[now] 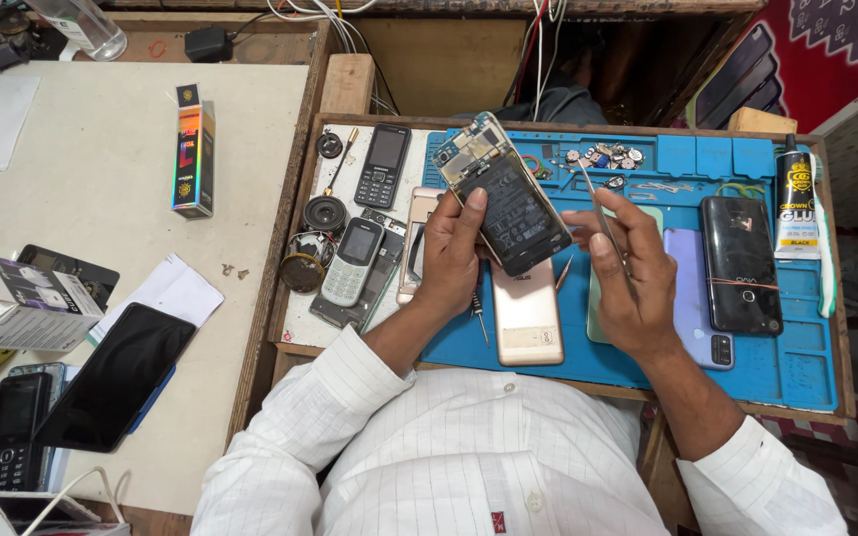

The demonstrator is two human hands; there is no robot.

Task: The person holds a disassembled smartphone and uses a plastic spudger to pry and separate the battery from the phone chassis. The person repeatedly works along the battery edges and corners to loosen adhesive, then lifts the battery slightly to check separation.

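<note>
left hand [454, 248] grips opened phone [503, 194] | long axis slants toward table's far-left corner | right hand [628, 278] pinches tweezers [598, 208], tip beside phone's right edge, over blue mat [796, 347]

The opened phone [504, 194] hides the left hand's fingers [469, 223]; tweezers' [600, 210] tip blurred.

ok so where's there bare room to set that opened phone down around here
Freest patch: the beige tabletop between the upright holographic box and the white paper sheet. On the blue silicone repair mat, only the lower right corner is bare, below the black phone. Crowded: the mat's middle under the left hand and right hand, and the strip of keypad phones.
</note>
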